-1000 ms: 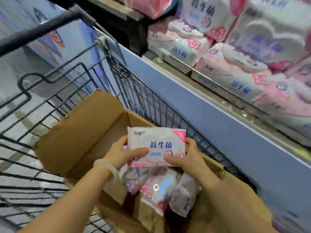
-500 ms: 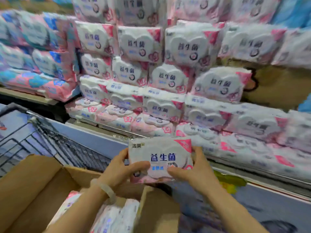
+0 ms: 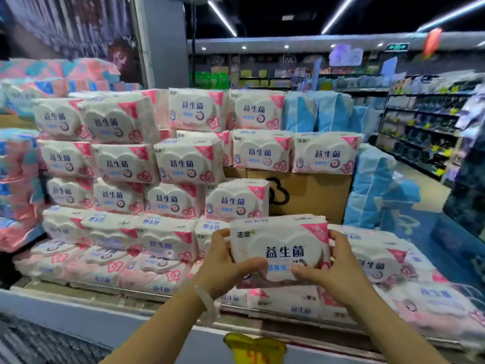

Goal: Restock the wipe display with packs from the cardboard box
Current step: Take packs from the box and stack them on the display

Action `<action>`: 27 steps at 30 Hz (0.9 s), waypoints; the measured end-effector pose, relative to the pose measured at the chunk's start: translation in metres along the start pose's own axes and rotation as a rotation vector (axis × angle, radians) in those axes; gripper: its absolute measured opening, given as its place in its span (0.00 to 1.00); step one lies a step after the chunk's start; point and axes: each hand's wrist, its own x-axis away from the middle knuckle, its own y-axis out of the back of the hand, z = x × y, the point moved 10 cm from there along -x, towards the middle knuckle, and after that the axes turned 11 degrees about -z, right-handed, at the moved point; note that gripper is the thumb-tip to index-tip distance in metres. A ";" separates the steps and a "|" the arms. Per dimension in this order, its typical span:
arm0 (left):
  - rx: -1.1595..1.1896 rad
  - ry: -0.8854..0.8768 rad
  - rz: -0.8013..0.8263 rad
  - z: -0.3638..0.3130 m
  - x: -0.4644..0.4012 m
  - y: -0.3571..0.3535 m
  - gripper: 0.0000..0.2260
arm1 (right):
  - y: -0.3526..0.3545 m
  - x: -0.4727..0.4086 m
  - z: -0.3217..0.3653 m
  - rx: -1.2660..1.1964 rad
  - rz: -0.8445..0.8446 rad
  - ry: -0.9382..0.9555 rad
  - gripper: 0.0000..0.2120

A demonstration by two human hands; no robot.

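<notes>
I hold one white and pink wipe pack (image 3: 280,248) with blue characters in front of the stacked wipe display (image 3: 157,164). My left hand (image 3: 223,266) grips its left end, thumb across the front. My right hand (image 3: 338,274) grips the right end the same way. The pack hangs upright just above the display's lower rows, below a gap where a brown cardboard box (image 3: 309,195) shows behind the stack. The box of packs in the cart is out of view.
Blue packs (image 3: 378,185) stand to the right of the pink stack, mixed pink and blue packs (image 3: 18,185) to the left. A yellow price tag (image 3: 254,348) hangs on the display's front edge. The cart's wire mesh (image 3: 39,342) shows bottom left. Store shelves (image 3: 425,132) line an aisle at right.
Both hands lifted the pack out of the cardboard box in the cart and carried it up and forward to the display. My view swung up from the cart to the stack.
</notes>
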 end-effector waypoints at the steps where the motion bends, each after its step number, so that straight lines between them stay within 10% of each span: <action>1: -0.032 -0.033 0.020 -0.008 -0.008 -0.010 0.30 | 0.007 -0.010 -0.002 0.001 -0.019 -0.001 0.42; 9: -0.445 -0.448 0.043 -0.080 -0.070 -0.086 0.20 | 0.058 -0.081 -0.024 -0.059 -0.258 0.000 0.42; 14: -0.551 -0.352 0.008 -0.067 -0.125 -0.118 0.41 | 0.068 -0.128 -0.033 -0.016 -0.318 0.006 0.39; 27: -1.237 -0.569 -0.223 -0.074 -0.146 -0.097 0.26 | 0.025 -0.181 -0.020 0.095 -0.177 0.057 0.37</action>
